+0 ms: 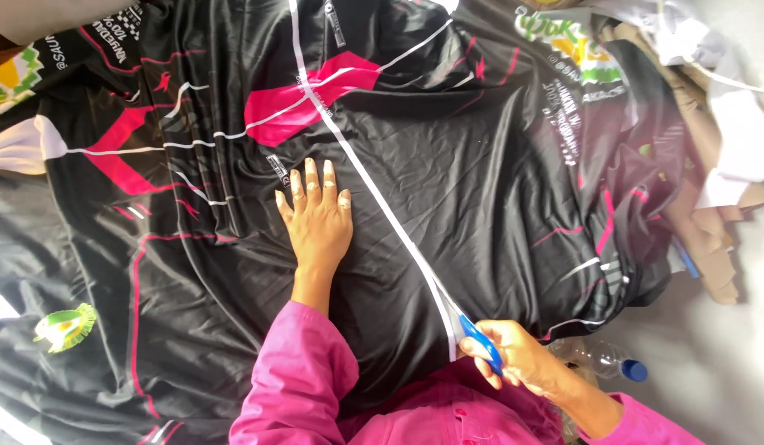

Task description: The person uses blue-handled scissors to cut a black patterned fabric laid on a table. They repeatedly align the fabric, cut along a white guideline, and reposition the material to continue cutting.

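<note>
The left hand [317, 216] lies flat, fingers spread and apart, pressing down on the wide black printed polyester fabric with pink and white markings [448, 165], just left of the thin white line [373, 189] that runs from the top of the cloth down toward the person. The right hand [518, 356] is closed on the blue-handled scissors [481, 339], whose blades sit right at the near end of that white line, where the cloth already looks parted. From where I stand, the cutting looks best done by keeping the blades on the line and the flat palm holding the slippery cloth taut beside it, since the fabric is creased around the palm and could pucker under the blades; shifting the pressing palm forward along the line in stages would seem wise. Ahead of the scissors the line is open all the way up, with nothing lying across it. To the right, the fabric's edge drops off near a heap of brown paper pieces and white scraps [711, 231], and a clear plastic bottle with a blue cap [604, 360] lies just beside the right wrist, close enough to be nudged. The pink sleeves [303, 387] hang near the cloth's front edge.
</note>
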